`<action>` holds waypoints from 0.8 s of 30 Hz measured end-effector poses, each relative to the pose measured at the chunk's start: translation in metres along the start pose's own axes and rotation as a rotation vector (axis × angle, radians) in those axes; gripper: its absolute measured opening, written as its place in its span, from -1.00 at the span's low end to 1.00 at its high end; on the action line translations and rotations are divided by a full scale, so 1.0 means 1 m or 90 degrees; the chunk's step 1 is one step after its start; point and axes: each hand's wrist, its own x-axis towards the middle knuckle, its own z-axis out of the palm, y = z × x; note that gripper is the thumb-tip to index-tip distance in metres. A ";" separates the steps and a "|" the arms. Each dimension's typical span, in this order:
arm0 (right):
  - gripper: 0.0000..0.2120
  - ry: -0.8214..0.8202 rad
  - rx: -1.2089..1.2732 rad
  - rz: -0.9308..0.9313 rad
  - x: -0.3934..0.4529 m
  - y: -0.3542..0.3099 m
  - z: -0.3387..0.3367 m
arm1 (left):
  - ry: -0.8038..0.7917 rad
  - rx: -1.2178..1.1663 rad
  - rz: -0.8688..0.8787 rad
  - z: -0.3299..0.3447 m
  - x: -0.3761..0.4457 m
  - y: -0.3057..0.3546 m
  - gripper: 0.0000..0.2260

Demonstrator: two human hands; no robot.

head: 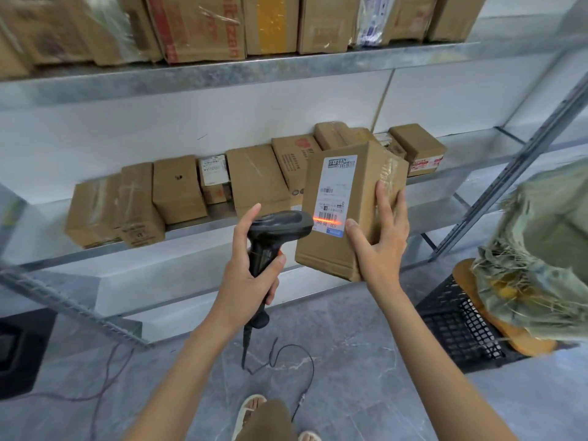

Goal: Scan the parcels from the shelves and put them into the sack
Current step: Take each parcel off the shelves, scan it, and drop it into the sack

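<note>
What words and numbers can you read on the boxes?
"530 05 040", upside down and partly guessed, under the barcode lit by the scanner on the white label of the parcel that the right hand holds.
Rest of that label: too small to read.
Red print on an upper shelf box: too blurred.

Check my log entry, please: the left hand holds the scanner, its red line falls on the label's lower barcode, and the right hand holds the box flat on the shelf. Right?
One detail is wrong. The head view shows the right hand holding the box up in the air in front of the shelf, not resting on it. The rest stands: the left hand holds the scanner, and its red line crosses the label's lower barcode.
</note>
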 end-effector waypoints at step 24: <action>-0.28 0.004 -0.020 0.002 0.010 0.008 -0.006 | -0.012 0.004 -0.001 0.004 0.009 0.005 -0.27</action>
